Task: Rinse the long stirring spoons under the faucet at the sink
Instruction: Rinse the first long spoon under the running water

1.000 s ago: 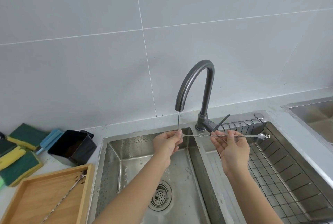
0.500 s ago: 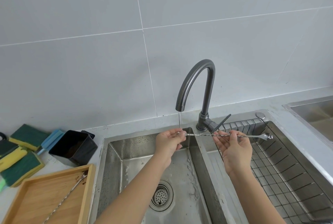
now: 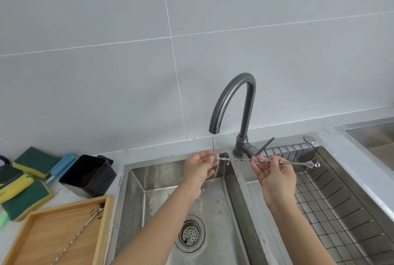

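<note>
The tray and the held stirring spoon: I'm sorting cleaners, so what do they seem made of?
The tray looks like light wood or bamboo, matte, with visible grain. The stirring spoon looks like polished steel: silvery, with bright glints on its twisted stem.

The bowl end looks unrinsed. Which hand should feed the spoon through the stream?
Probably the right hand: it holds mid-shaft of the spoon, while the left hand pinches the tip under the stream.
</note>
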